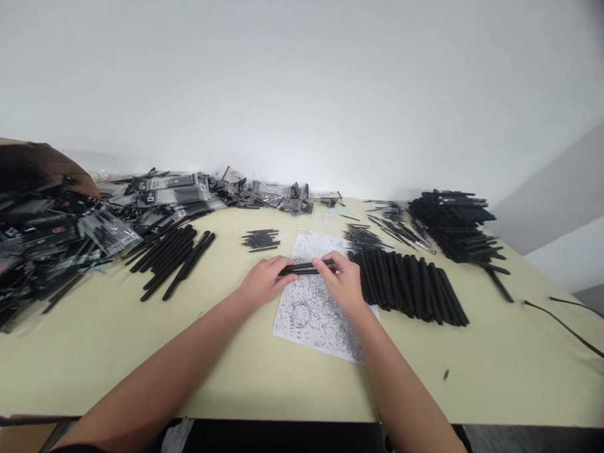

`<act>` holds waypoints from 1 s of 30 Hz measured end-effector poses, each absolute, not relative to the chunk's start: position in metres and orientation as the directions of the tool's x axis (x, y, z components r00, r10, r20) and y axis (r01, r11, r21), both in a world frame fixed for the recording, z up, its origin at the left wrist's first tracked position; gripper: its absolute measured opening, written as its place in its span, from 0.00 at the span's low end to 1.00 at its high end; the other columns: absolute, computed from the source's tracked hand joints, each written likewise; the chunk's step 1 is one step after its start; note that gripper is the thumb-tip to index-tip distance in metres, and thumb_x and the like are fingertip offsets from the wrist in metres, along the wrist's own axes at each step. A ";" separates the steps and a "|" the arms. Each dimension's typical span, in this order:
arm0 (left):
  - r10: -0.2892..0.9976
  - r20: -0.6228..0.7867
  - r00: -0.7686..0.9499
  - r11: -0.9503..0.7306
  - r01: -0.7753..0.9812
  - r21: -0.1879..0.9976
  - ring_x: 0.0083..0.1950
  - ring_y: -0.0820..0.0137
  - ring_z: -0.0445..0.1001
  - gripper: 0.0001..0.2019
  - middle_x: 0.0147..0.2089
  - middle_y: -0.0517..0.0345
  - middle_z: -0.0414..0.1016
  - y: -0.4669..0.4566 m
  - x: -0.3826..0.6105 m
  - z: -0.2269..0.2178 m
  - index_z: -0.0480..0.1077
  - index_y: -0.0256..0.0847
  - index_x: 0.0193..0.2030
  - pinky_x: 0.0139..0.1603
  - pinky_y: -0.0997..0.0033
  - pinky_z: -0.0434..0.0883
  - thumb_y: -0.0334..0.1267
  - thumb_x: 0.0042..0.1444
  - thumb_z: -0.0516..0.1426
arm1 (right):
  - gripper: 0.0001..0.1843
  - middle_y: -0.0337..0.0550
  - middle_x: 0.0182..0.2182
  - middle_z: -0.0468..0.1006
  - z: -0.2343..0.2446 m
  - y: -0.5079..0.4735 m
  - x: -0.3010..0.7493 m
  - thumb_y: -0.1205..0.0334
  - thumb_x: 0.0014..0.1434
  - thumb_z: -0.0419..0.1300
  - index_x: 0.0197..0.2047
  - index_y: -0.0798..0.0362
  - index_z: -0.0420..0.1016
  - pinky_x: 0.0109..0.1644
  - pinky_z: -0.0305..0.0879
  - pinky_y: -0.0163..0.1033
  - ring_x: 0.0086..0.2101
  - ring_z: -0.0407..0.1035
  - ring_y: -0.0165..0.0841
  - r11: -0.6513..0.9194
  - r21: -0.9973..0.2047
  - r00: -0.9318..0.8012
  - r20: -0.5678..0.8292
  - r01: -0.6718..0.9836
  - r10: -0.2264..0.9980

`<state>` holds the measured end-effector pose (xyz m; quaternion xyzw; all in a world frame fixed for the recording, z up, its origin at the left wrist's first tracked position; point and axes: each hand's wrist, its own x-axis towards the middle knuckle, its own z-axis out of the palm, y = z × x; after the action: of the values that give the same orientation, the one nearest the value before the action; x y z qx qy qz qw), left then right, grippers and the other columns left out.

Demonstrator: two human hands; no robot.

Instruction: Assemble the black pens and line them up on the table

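Note:
My left hand [264, 281] and my right hand [342, 282] both pinch the ends of a small bundle of slim black pen-like sticks [305, 269], held level just above a printed sheet of paper [303, 313]. The sheet has a grey, scribbled pattern and lies on the pale yellow table [425, 385]. Close beyond my right hand, a wide row of black sticks [407, 286] lies side by side. A smaller group of sticks [260, 239] lies just beyond my left hand.
Left of the sheet lies a loose group of black sticks [170, 261]. A heap of clear plastic packets [41, 242] spills along the left and back, below a brown cardboard flap [29, 168]. A tall stick pile [452, 226] stands back right. Thin black strips [572, 332] lie at the right edge.

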<state>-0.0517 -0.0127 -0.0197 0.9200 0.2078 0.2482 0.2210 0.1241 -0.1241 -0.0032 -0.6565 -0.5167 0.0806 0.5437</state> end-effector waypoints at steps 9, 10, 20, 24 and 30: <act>0.622 0.396 0.676 -0.659 0.178 0.731 0.40 0.66 0.74 0.12 0.39 0.56 0.77 -0.012 -0.052 -0.017 0.72 0.41 0.41 0.42 0.69 0.69 0.45 0.55 0.63 | 0.17 0.34 0.19 0.69 0.001 -0.124 0.122 0.46 0.56 0.61 0.26 0.50 0.70 0.27 0.57 0.34 0.22 0.62 0.29 0.104 -0.820 0.506 0.442 0.563 0.741; 0.645 0.388 0.658 -0.627 0.167 0.761 0.40 0.66 0.74 0.13 0.39 0.56 0.77 -0.011 -0.052 -0.018 0.72 0.40 0.42 0.41 0.69 0.68 0.45 0.54 0.63 | 0.17 0.34 0.18 0.68 0.001 -0.124 0.123 0.46 0.56 0.61 0.26 0.51 0.70 0.27 0.57 0.34 0.22 0.62 0.29 0.105 -0.825 0.518 0.441 0.555 0.733; 0.759 0.316 0.569 -0.446 0.100 0.890 0.31 0.72 0.69 0.12 0.32 0.59 0.75 -0.007 -0.050 -0.020 0.70 0.39 0.39 0.34 0.73 0.64 0.45 0.54 0.59 | 0.18 0.31 0.16 0.60 -0.004 -0.119 0.121 0.45 0.56 0.60 0.26 0.51 0.68 0.25 0.50 0.34 0.20 0.54 0.27 0.112 -0.885 0.579 0.386 0.451 0.718; 0.796 0.308 0.521 -0.394 0.059 0.917 0.31 0.73 0.68 0.12 0.30 0.60 0.72 -0.005 -0.048 -0.019 0.70 0.39 0.34 0.33 0.73 0.63 0.46 0.53 0.60 | 0.18 0.31 0.16 0.60 -0.006 -0.118 0.118 0.45 0.56 0.60 0.26 0.51 0.68 0.24 0.50 0.34 0.19 0.54 0.27 0.103 -0.898 0.580 0.360 0.428 0.731; 0.818 0.272 0.507 -0.314 -0.002 0.949 0.28 0.74 0.65 0.14 0.26 0.63 0.68 -0.005 -0.048 -0.015 0.69 0.39 0.30 0.32 0.74 0.62 0.48 0.50 0.61 | 0.18 0.31 0.16 0.60 -0.005 -0.118 0.116 0.45 0.56 0.60 0.26 0.51 0.69 0.25 0.51 0.34 0.19 0.54 0.27 0.099 -0.885 0.567 0.374 0.455 0.734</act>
<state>-0.0480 -0.0049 -0.0153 0.7032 0.2901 0.4031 0.5088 0.1158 -0.1182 -0.0051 -0.6608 -0.4501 0.1184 0.5888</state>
